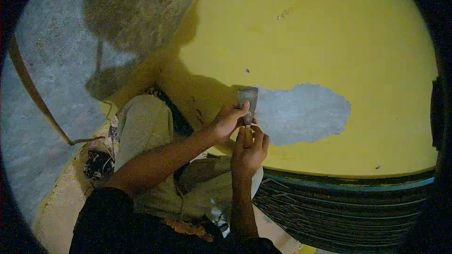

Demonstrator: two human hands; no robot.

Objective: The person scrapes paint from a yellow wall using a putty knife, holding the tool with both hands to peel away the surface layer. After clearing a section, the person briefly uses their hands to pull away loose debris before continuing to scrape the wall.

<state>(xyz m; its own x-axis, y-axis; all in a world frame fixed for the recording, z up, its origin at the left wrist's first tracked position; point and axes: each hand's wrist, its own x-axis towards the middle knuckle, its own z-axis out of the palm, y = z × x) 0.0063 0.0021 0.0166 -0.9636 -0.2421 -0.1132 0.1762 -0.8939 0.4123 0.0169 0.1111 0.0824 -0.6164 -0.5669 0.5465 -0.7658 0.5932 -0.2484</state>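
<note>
Both hands meet at a metal scraper (248, 96), whose wide blade points up, away from me. My left hand (230, 118) grips it from the left, its thumb pressed on the blade. Just below, my right hand (249, 148) has its fingers closed round the narrow handle end. The blade lies over the left edge of a bare grey patch (303, 113) in the yellow surface (329, 42). Whether the blade touches the surface I cannot tell.
Rough grey ground (52, 66) spreads at the left, with a thin brown strip (35, 94) across it. A tangle of wires (98, 165) lies beside my knee (146, 117). Dark ridged material (343, 207) runs below the yellow surface. Small dark marks dot the yellow.
</note>
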